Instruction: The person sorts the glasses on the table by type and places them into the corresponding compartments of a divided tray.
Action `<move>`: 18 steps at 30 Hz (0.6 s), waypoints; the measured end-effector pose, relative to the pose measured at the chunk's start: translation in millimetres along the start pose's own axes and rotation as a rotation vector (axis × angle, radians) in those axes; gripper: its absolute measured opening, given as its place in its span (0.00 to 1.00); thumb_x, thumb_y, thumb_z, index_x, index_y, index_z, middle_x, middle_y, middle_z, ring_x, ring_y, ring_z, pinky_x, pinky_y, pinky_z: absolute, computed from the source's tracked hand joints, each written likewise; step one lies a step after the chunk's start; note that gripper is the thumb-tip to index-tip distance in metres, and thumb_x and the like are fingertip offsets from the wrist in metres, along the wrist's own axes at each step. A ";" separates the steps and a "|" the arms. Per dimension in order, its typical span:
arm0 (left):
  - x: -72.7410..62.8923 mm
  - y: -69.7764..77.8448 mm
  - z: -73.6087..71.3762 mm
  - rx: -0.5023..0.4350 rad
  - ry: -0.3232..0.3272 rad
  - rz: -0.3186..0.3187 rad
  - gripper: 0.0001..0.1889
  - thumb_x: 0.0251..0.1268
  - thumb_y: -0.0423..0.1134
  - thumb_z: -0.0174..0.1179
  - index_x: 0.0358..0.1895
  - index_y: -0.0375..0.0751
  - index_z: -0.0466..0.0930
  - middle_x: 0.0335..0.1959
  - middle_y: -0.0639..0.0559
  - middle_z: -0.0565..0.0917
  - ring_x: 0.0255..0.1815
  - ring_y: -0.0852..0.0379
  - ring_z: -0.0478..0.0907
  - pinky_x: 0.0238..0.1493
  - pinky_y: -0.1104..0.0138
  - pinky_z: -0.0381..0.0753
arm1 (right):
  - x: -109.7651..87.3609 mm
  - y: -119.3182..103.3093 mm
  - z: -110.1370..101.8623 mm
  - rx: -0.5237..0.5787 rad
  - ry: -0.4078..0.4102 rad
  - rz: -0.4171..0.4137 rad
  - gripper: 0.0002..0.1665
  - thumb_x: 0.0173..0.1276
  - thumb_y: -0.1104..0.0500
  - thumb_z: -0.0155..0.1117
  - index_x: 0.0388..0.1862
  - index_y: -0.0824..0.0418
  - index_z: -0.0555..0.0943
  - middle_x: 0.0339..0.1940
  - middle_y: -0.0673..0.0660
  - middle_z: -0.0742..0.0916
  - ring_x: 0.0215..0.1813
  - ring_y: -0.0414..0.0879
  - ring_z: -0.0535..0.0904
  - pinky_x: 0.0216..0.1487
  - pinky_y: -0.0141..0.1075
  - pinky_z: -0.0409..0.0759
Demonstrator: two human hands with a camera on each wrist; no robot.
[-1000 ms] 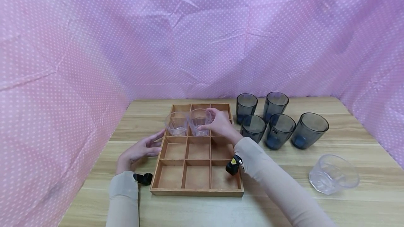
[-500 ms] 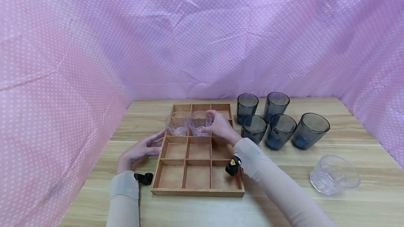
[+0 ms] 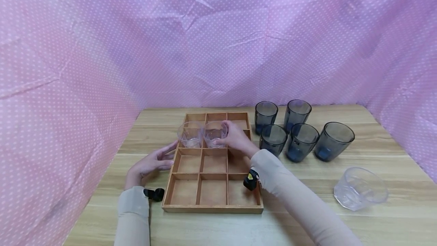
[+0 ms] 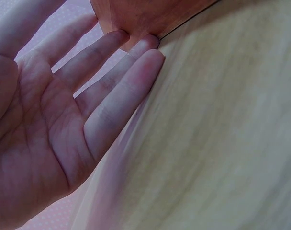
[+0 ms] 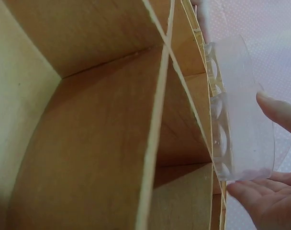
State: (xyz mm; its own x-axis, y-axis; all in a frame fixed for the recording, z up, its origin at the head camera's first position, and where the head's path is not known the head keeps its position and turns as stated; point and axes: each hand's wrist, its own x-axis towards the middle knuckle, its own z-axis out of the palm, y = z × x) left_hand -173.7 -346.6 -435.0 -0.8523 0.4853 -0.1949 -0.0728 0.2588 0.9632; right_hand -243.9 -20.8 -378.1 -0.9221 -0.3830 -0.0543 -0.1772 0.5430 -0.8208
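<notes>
My right hand (image 3: 238,138) grips a clear glass (image 3: 212,136) at the second row from the back, middle column, of a wooden compartment tray (image 3: 212,210). In the right wrist view the thumb lies on one side of that glass (image 5: 246,139) and the fingers on the other. A second clear glass (image 3: 189,137) stands upright just to its left, in the left column. My left hand (image 3: 150,163) lies beside the tray, its extended fingertips touching the tray's left side. In the left wrist view the palm and fingers (image 4: 121,96) show, spread and nearly straight.
Several dark grey glasses (image 3: 302,141) stand to the right of the tray, the rightmost one tilted. Nearer the front right, a clear glass (image 3: 360,189) leans on the wooden table (image 3: 403,215). Pink dotted cloth (image 3: 218,48) hangs behind and around the table.
The clear glass in my right hand has come down slightly, its rim now about level with the glass beside it. My left hand has stayed at the tray's side.
</notes>
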 end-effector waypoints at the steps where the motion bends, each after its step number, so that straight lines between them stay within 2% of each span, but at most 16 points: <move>1: -0.1 0.1 0.1 -0.005 0.004 -0.006 0.43 0.68 0.34 0.58 0.78 0.43 0.38 0.78 0.34 0.45 0.75 0.33 0.50 0.61 0.71 0.77 | -0.5 -0.7 0.3 -0.007 -0.001 0.004 0.51 0.55 0.55 0.77 0.73 0.66 0.61 0.72 0.64 0.71 0.71 0.58 0.68 0.72 0.49 0.68; 7: -0.4 1.0 0.9 -0.034 0.009 -0.021 0.44 0.67 0.33 0.58 0.79 0.47 0.40 0.78 0.36 0.48 0.75 0.35 0.50 0.60 0.70 0.77 | -6.2 -4.9 0.9 -0.049 0.019 0.022 0.54 0.55 0.54 0.76 0.75 0.65 0.58 0.74 0.64 0.69 0.73 0.59 0.66 0.73 0.52 0.66; 13: -0.3 1.6 0.5 -0.038 -0.002 -0.013 0.43 0.68 0.32 0.57 0.79 0.46 0.39 0.78 0.36 0.47 0.75 0.34 0.50 0.60 0.70 0.78 | -11.5 -5.4 -1.7 0.022 0.039 0.013 0.53 0.56 0.56 0.76 0.75 0.64 0.58 0.75 0.62 0.67 0.74 0.58 0.63 0.75 0.51 0.63; 18: 0.1 1.6 -0.9 -0.003 -0.007 -0.004 0.43 0.68 0.34 0.57 0.79 0.45 0.39 0.78 0.34 0.46 0.74 0.32 0.50 0.59 0.71 0.78 | -16.3 -5.6 -4.1 0.089 0.040 0.004 0.53 0.56 0.56 0.76 0.75 0.63 0.58 0.76 0.62 0.67 0.75 0.57 0.63 0.75 0.50 0.63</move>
State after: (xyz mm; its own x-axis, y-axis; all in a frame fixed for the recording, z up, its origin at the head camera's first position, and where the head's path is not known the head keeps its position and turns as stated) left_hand -174.4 -346.9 -433.3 -0.8486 0.4897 -0.2003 -0.0782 0.2582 0.9629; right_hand -229.3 -14.6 -370.3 -0.9359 -0.3502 -0.0365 -0.1441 0.4755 -0.8678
